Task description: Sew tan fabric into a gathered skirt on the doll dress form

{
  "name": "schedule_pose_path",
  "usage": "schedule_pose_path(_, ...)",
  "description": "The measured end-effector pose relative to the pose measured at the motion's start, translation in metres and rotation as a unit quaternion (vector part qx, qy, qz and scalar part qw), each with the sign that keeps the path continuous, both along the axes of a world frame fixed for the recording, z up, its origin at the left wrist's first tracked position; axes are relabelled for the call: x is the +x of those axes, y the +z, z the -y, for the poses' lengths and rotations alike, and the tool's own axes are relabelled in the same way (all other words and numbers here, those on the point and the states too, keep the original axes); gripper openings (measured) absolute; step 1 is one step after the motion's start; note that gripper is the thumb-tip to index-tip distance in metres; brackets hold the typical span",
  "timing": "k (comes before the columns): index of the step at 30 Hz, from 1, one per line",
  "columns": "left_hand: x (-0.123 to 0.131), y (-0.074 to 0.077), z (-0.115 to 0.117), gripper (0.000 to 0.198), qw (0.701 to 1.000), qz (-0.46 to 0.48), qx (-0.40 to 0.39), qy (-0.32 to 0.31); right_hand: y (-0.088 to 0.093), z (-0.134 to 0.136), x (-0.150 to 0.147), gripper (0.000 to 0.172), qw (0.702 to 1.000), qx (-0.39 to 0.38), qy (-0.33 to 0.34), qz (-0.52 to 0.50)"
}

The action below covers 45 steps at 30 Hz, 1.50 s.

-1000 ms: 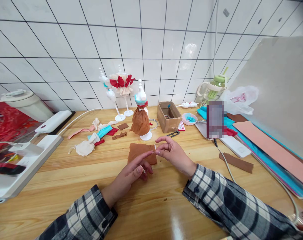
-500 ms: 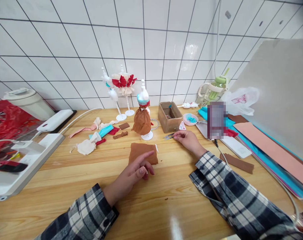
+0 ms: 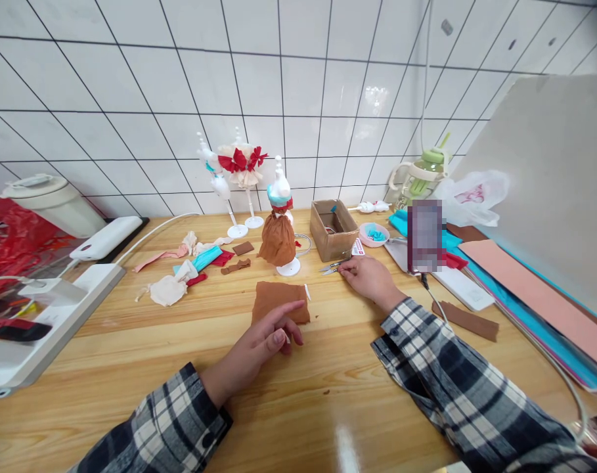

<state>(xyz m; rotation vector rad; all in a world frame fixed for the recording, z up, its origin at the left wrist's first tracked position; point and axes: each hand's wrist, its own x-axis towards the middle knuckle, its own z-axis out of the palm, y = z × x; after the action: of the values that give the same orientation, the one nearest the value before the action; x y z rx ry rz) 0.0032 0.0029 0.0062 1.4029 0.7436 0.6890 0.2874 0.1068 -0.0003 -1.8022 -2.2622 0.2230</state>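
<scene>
My right hand (image 3: 370,279) has its fingertips closed on the handles of small thread snips (image 3: 330,267), whose blades point left just above the tabletop or on it. My left hand (image 3: 266,340) hovers at the near edge of a brown crepe-like sheet (image 3: 278,299), index finger stretched out and the other fingers loosely bent. Part of the sheet is hidden behind that hand. Beside its upper right corner lies a thin white stick (image 3: 307,292). Beyond the sheet stands a small white dress form (image 3: 280,190) wearing a gathered brown skirt (image 3: 277,238) and a blue-and-red band.
An open cardboard box (image 3: 333,233) and a pink dish (image 3: 374,234) stand behind my right hand. Two more dress forms (image 3: 251,222) are near the tiled wall. Fabric scraps (image 3: 167,290) lie left, a power strip (image 3: 62,328) farther left. A phone (image 3: 425,235) stands right.
My right fingers have curled in a little more at the snips. My left hand keeps nearly the same pose, and the whole view has shifted slightly.
</scene>
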Motion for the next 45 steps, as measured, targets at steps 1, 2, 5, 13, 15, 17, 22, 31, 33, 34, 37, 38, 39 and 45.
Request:
schedule_pose_path(1,0.0,0.0,0.0,0.073,1.0,0.001,0.001,-0.003,-0.001,0.0,0.001,0.026,1.0,-0.006,0.005,-0.007)
schedule_pose_path(2,-0.001,-0.001,0.0,0.073,1.0,0.001,0.003,-0.005,-0.001,-0.001,0.003,0.026,1.0,-0.011,0.009,-0.017)
schedule_pose_path(5,-0.001,-0.001,0.001,0.071,1.0,-0.003,0.015,-0.008,-0.004,-0.001,0.006,0.027,0.998,-0.029,0.009,-0.054)
schedule_pose_path(13,0.0,0.001,0.002,0.071,1.0,-0.011,0.021,-0.008,-0.006,0.001,0.006,0.025,0.995,-0.007,-0.009,-0.095)
schedule_pose_path(15,0.0,0.001,0.002,0.071,1.0,-0.011,0.021,-0.009,-0.006,0.0,0.007,0.026,0.997,-0.011,-0.007,-0.08)
schedule_pose_path(17,0.0,0.0,0.001,0.071,1.0,-0.009,0.02,-0.01,-0.005,-0.001,0.006,0.027,0.998,-0.018,-0.009,-0.053)
schedule_pose_path(22,0.0,0.001,0.001,0.071,1.0,-0.007,0.016,-0.008,0.005,0.0,-0.003,0.027,1.0,-0.015,-0.009,0.018)
schedule_pose_path(31,0.0,0.0,0.001,0.07,1.0,-0.012,0.019,-0.01,0.007,0.004,0.009,0.019,0.986,-0.135,0.002,-0.102)
schedule_pose_path(33,0.0,-0.001,0.001,0.07,1.0,-0.013,0.023,-0.012,0.006,0.005,0.012,0.019,0.983,-0.142,0.003,-0.12)
schedule_pose_path(34,0.0,-0.001,0.001,0.07,1.0,-0.013,0.024,-0.011,0.006,0.005,0.012,0.018,0.982,-0.142,0.005,-0.123)
schedule_pose_path(37,-0.001,-0.001,0.0,0.069,0.999,-0.015,0.026,-0.014,0.004,0.006,0.014,0.017,0.98,-0.151,0.012,-0.127)
schedule_pose_path(38,-0.001,-0.001,0.0,0.069,0.999,-0.017,0.027,-0.016,0.003,0.006,0.015,0.017,0.98,-0.152,0.011,-0.125)
schedule_pose_path(39,-0.001,-0.001,0.0,0.07,0.999,-0.019,0.028,-0.019,0.001,0.006,0.015,0.017,0.981,-0.152,0.012,-0.121)
schedule_pose_path(45,0.0,0.002,0.002,0.069,0.999,-0.027,0.036,-0.015,-0.005,0.006,0.017,0.029,0.986,-0.128,0.023,-0.107)
